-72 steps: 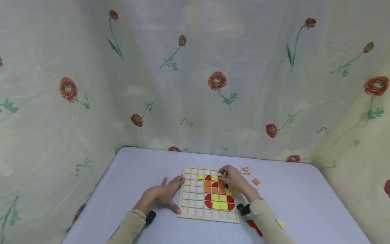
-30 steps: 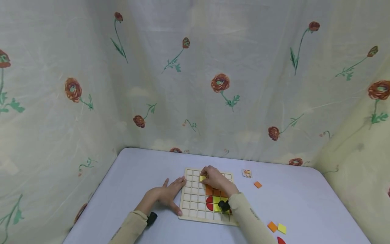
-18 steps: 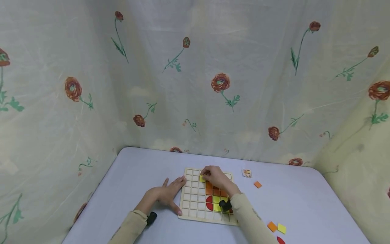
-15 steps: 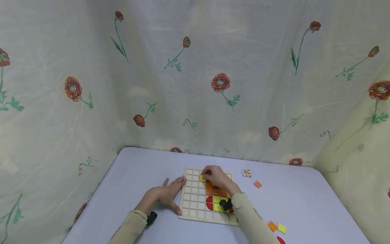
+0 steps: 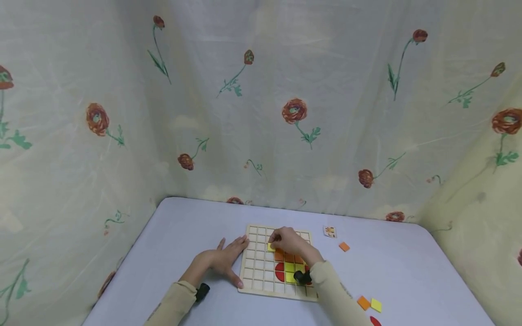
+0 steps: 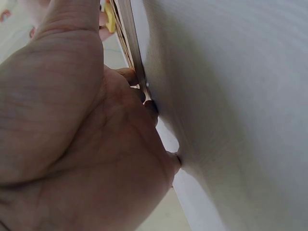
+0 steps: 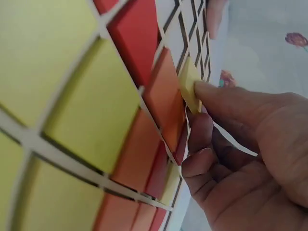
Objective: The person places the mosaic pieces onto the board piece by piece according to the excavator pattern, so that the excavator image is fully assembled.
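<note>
My right hand [image 5: 288,241] pinches a small yellow square tile [image 7: 191,85] between thumb and fingers, tilted over the wooden grid board [image 5: 258,285]. The tile stands on edge beside an orange tile [image 7: 163,98] that sits in the grid. Set in the board's cells are yellow squares [image 5: 290,276], orange squares [image 5: 279,256] and red rounded pieces [image 5: 279,272]; my right hand and wrist hide part of them. My left hand [image 5: 222,261] lies spread at the board's left side, fingertips against its edge and thumb by the near-left corner.
A small picture card [image 5: 330,232] and a loose orange tile [image 5: 344,246] lie right of the board. Nearer me are another orange tile [image 5: 364,303], a yellow tile [image 5: 376,304] and a red piece [image 5: 375,321]. A flowered curtain [image 5: 244,113] hangs behind the table.
My right hand moved left from the board's right part to the yellow tile, then brought that tile about one row toward me. The left hand stays put.
</note>
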### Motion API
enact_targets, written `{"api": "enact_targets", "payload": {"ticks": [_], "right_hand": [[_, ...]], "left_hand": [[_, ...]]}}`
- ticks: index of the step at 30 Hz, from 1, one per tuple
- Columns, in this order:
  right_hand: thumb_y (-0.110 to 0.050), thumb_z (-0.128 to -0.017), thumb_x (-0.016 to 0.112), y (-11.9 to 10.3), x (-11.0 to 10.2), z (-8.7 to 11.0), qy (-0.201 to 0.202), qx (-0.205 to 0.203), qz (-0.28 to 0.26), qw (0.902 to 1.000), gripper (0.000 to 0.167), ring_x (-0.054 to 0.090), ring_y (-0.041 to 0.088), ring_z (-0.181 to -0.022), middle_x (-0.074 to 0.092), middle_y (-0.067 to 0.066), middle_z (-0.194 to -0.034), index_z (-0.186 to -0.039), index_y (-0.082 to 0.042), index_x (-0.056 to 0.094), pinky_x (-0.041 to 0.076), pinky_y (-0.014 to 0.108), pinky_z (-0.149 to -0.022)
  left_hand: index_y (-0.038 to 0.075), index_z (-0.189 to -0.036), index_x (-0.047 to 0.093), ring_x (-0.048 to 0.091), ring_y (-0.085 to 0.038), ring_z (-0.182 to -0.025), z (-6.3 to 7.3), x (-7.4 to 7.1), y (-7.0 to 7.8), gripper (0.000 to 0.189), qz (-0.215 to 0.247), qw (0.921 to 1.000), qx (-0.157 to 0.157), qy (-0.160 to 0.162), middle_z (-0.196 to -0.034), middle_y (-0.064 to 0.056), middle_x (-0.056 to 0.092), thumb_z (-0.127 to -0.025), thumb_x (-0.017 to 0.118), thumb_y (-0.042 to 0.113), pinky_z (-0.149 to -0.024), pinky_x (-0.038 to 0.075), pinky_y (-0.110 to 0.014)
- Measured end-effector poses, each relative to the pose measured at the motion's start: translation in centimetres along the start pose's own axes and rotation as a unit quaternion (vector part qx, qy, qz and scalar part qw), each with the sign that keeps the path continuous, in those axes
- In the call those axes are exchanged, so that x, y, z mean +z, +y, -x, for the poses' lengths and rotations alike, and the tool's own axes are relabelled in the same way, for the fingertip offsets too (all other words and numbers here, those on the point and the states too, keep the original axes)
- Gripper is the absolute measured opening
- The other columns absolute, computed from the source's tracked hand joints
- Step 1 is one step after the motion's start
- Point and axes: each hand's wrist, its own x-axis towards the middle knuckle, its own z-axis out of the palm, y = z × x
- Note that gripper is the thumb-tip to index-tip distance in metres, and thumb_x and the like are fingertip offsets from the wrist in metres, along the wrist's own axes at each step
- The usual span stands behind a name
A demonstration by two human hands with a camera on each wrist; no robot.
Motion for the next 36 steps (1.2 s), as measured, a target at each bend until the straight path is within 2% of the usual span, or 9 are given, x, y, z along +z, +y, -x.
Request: {"api": "enact_targets", "payload": {"ticks": [7, 13, 19, 24, 27, 32, 34, 36], "right_hand": [[-0.009, -0.088, 0.069, 0.1, 0.5, 0.1, 0.034, -0.044, 0.055, 0.9969, 0.006, 0.056, 0.009, -0.079, 0.064, -0.003, -0.085, -0.089, -0.011, 0.074, 0.052, 0.029, -0.074], [-0.014, -0.093, 0.063, 0.7, -0.2, 1.0, 0.033, -0.027, 0.032, 0.9986, 0.012, 0.058, 0.009, -0.084, 0.066, -0.003, -0.094, -0.099, -0.013, 0.073, 0.053, 0.032, -0.080], [-0.018, -0.095, 0.061, 2.4, -2.3, 3.1, 0.072, 0.040, -0.020, 0.9964, 0.013, 0.055, 0.014, -0.078, 0.066, 0.000, -0.091, -0.100, -0.011, 0.071, 0.051, 0.030, -0.070], [-0.019, -0.092, 0.065, 4.9, -4.3, 5.3, 0.111, 0.099, -0.006, 0.9889, 0.010, 0.052, 0.015, -0.076, 0.063, 0.001, -0.087, -0.097, -0.011, 0.067, 0.045, 0.027, -0.065], [-0.021, -0.089, 0.069, 6.5, -5.5, 6.7, 0.137, 0.132, 0.010, 0.9816, 0.021, 0.053, 0.019, -0.083, 0.062, 0.007, -0.095, -0.102, -0.006, 0.064, 0.047, 0.031, -0.069], [-0.028, -0.083, 0.075, 8.6, -7.1, 9.4, 0.154, 0.226, 0.043, 0.9608, 0.057, 0.048, 0.034, -0.103, 0.051, 0.024, -0.117, -0.122, 0.005, 0.052, 0.049, 0.050, -0.085], [-0.026, -0.082, 0.075, 9.3, -7.5, 10.2, 0.149, 0.249, 0.056, 0.9554, 0.061, 0.047, 0.036, -0.101, 0.049, 0.027, -0.115, -0.124, 0.010, 0.049, 0.048, 0.052, -0.086], [-0.021, -0.082, 0.074, 10.0, -7.6, 10.7, 0.144, 0.254, 0.059, 0.9546, 0.056, 0.050, 0.034, -0.093, 0.052, 0.026, -0.107, -0.119, 0.013, 0.050, 0.049, 0.048, -0.081]], "left_hand": [[0.010, -0.156, 0.011, 0.000, -0.024, -0.152, -0.3, 0.1, 0.1, 0.126, -0.005, 1.0000, -0.002, 0.000, -0.164, -0.007, 0.000, -0.064, 0.078, 0.064, -0.118, -0.001, -0.060], [0.009, -0.155, 0.011, 0.001, -0.025, -0.152, -0.3, 0.0, 0.3, 0.126, -0.007, 1.0000, -0.002, 0.002, -0.164, -0.008, 0.001, -0.064, 0.079, 0.063, -0.118, 0.000, -0.060], [0.009, -0.155, 0.012, 0.002, -0.024, -0.152, -0.5, 0.1, 0.4, 0.125, -0.009, 0.9999, -0.008, 0.003, -0.164, -0.008, 0.003, -0.064, 0.080, 0.062, -0.118, 0.001, -0.060], [0.010, -0.155, 0.012, 0.001, -0.024, -0.152, -0.4, 0.2, 0.3, 0.125, -0.007, 0.9999, -0.011, 0.000, -0.164, -0.008, 0.003, -0.064, 0.080, 0.062, -0.118, 0.001, -0.061], [0.010, -0.155, 0.012, 0.001, -0.024, -0.152, -0.4, 0.2, 0.3, 0.126, -0.006, 0.9999, -0.013, 0.001, -0.164, -0.008, 0.003, -0.064, 0.080, 0.062, -0.118, 0.000, -0.060], [0.010, -0.156, 0.011, 0.002, -0.024, -0.152, -0.3, 0.2, 0.4, 0.126, -0.002, 0.9999, -0.017, 0.002, -0.164, -0.007, 0.003, -0.063, 0.080, 0.061, -0.119, 0.000, -0.060], [0.010, -0.156, 0.011, 0.002, -0.024, -0.152, -0.3, 0.3, 0.3, 0.126, -0.004, 0.9998, -0.017, 0.003, -0.164, -0.007, 0.003, -0.063, 0.080, 0.061, -0.119, 0.000, -0.060], [0.010, -0.156, 0.011, 0.002, -0.024, -0.152, -0.3, 0.3, 0.3, 0.126, -0.007, 0.9998, -0.017, 0.003, -0.164, -0.007, 0.003, -0.063, 0.080, 0.061, -0.119, 0.001, -0.060]]}}
